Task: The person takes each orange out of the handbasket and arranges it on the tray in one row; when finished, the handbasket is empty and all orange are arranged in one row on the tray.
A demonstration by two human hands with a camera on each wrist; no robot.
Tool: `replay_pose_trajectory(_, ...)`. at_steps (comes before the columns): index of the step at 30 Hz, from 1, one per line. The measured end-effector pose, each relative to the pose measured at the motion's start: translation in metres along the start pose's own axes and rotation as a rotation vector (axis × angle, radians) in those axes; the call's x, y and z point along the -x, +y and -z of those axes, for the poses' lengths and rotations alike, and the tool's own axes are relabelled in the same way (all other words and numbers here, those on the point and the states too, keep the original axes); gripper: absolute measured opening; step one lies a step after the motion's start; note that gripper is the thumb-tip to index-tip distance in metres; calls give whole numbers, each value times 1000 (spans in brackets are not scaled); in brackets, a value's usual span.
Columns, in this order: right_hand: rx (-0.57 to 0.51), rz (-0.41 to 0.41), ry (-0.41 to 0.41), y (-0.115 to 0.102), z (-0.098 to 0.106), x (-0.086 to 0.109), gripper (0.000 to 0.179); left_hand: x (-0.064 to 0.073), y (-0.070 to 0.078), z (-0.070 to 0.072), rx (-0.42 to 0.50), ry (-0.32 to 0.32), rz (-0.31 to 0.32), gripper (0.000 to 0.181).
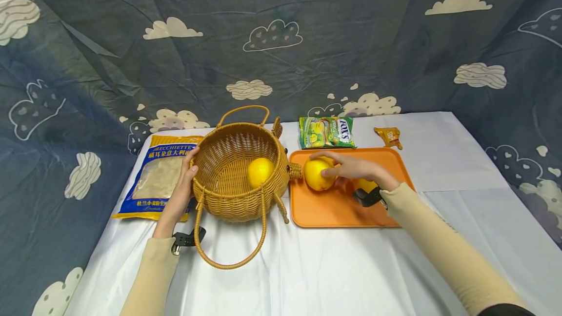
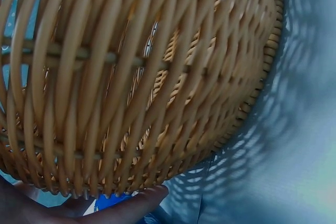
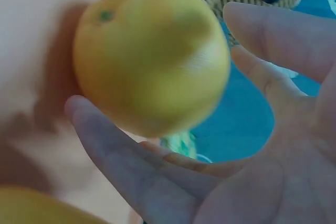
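Note:
A wicker basket (image 1: pixel 237 208) with two looped handles and an animal snout holds one orange (image 1: pixel 260 173). My left hand (image 1: pixel 180 191) rests against the basket's left side, fingertips at the rim; in the left wrist view a straight finger (image 2: pixel 139 203) lies along the woven wall. Over the orange tray (image 1: pixel 307 213), my right hand (image 1: pixel 353 167) reaches around a second orange (image 1: pixel 317 177). The right wrist view shows its fingers (image 3: pixel 131 166) spread about this orange (image 3: pixel 152 61), with a gap between fruit and palm. Another orange (image 1: pixel 365 186) is partly hidden beneath the right wrist.
A blue and yellow pasta bag (image 1: pixel 160 174) lies left of the basket, partly behind my left hand. Behind the tray are a green Fox's candy bag (image 1: pixel 326 132) and a small orange-brown packet (image 1: pixel 389 137). A dark cloud-print cloth (image 1: pixel 272 72) hangs along the table's back.

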State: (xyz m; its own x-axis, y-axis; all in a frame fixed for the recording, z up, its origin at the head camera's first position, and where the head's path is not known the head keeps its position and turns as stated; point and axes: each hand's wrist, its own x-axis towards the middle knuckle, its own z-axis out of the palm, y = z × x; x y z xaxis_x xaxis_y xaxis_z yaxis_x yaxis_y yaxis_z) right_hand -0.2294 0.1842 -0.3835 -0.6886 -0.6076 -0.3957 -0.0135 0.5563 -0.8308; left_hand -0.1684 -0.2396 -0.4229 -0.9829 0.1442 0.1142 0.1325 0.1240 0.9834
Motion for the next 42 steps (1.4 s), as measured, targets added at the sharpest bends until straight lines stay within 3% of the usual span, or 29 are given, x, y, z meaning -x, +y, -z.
replay_pose_trajectory(5, 10, -13, 75, -5, 14, 22, 56, 0, 0, -1, 8, -4, -3, 53)
replay_pose_trajectory(11, 136, 22, 227, 9, 30, 54, 56, 0, 0, 0, -6, -2, 5, 54)
replay_pose_trajectory(16, 213, 0, 238, 31, 34, 67, 60, 0, 2, 0, -17, -2, 3, 54)
replay_pose_trajectory(24, 149, -25, 255, 54, 30, 65, 69, 1, 3, -1, -13, -5, 1, 54)
replay_pose_trajectory(31, 96, 58, 272, 57, 35, 57, 64, 0, 1, 0, -17, 0, 3, 53)
replay_pose_trajectory(42, 88, 37, 242, 58, 38, 37, 58, 0, 1, -1, -11, 0, -1, 54)
